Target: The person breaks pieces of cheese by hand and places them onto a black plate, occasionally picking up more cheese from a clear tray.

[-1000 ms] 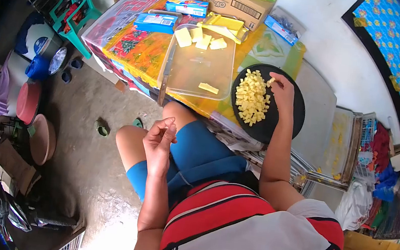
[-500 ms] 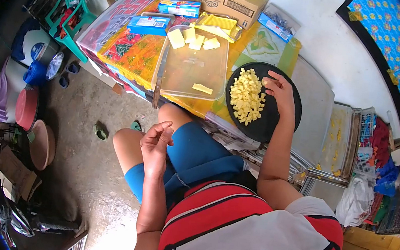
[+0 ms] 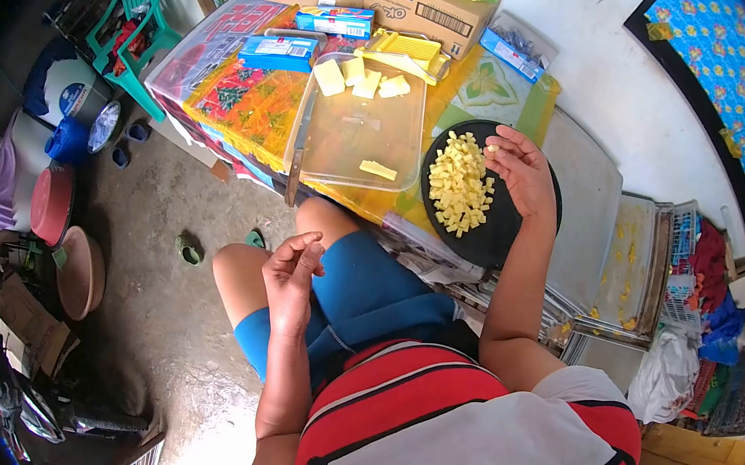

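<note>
My right hand [image 3: 520,171] hovers over a round black plate [image 3: 534,223] and pinches one small yellow cube between thumb and fingers. A pile of yellow cubes [image 3: 459,184] lies on the plate's left half. My left hand [image 3: 290,276] floats above my knee, fingers loosely curled, holding nothing. A clear cutting board [image 3: 364,130] sits left of the plate with larger yellow blocks [image 3: 357,76] at its far end and one thin slice [image 3: 378,170] near its front. A knife [image 3: 296,155] lies along the board's left edge.
Blue boxes [image 3: 334,19], a yellow tray [image 3: 403,50] and a cardboard box [image 3: 426,0] crowd the table's far side. Metal trays [image 3: 625,271] stand to the right. A green plastic chair [image 3: 131,17], basins and buckets [image 3: 50,200] line the floor on the left.
My right hand has lifted slightly from the plate with a cube pinched in its fingers. My left hand has stayed above the knee.
</note>
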The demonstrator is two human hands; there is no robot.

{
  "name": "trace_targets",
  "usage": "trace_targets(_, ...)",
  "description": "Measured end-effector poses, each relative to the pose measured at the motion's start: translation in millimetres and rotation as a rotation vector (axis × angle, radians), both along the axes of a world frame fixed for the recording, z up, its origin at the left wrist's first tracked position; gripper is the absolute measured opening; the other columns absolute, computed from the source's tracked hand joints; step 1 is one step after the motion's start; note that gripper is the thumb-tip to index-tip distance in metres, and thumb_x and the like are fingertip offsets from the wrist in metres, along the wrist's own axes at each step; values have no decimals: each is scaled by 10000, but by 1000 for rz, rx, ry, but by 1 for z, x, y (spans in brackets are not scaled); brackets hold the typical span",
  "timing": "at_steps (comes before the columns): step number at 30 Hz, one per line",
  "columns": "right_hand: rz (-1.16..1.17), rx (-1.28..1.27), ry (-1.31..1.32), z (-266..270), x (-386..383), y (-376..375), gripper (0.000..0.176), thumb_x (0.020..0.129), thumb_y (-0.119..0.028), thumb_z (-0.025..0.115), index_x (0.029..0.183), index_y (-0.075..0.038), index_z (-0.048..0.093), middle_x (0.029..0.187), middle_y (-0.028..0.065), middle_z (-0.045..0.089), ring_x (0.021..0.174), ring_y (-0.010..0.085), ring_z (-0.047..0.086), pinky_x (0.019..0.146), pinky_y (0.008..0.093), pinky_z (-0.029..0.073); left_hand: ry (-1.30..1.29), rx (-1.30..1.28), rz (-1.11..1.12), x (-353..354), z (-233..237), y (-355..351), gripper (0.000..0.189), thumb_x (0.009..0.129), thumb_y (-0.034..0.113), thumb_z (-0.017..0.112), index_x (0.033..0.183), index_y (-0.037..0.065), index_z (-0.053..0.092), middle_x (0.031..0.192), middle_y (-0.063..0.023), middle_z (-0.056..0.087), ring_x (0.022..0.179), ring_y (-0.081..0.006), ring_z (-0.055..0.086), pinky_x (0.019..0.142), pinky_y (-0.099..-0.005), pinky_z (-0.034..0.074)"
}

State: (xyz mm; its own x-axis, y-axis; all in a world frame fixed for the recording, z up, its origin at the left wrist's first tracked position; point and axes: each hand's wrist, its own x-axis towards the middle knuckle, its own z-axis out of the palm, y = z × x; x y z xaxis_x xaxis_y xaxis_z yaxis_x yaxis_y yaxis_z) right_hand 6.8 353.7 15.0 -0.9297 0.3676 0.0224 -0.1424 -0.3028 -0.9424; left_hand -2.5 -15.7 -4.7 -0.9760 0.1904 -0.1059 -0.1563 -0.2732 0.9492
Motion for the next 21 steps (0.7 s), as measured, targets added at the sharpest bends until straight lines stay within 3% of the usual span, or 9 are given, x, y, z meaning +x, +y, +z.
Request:
trace_targets(4,-29,85,-48,5,3,0,323,858,-14,613,1179,-29,581,1027,72,650,861,136,630,761,273,527,14,-16,4,-1,-1,1,160,888,68,609,1023,-8,646,784,-29,620,618,-71,535,570,-206,441)
trace_targets(7,-134,330,-204,-3,6,16,322,820,-74,671,1133,-31,610,986,50,657,819,109,615,708,264,507,7,-12,7,-1,-3,0,160,889,66,607,1025,-8,646,785,-31,621,618,-72,536,571,-208,443)
trace_targets(10,-285,742,-446,-34,16,45,302,780,-127,690,1060,-21,649,883,72,672,843,171,642,745,298,496,-5,-7,12,0,-2,-1,157,889,69,606,1020,-7,647,785,-30,622,619,-73,538,570,-210,445)
trace_targets(13,-393,938,-624,-73,25,78,304,740,-170,721,1010,-39,674,841,101,680,824,217,653,760,330,492,-27,-15,9,0,-3,-2,155,891,72,605,1018,-5,647,786,-28,622,618,-74,540,567,-211,445)
trace_targets(21,-421,910,-685,-76,27,82,288,779,-247,688,977,-39,682,831,109,690,798,233,663,755,333,493,-38,5,-8,1,-4,-1,171,886,86,630,1026,-13,645,800,-18,619,639,-65,521,584,-200,436)
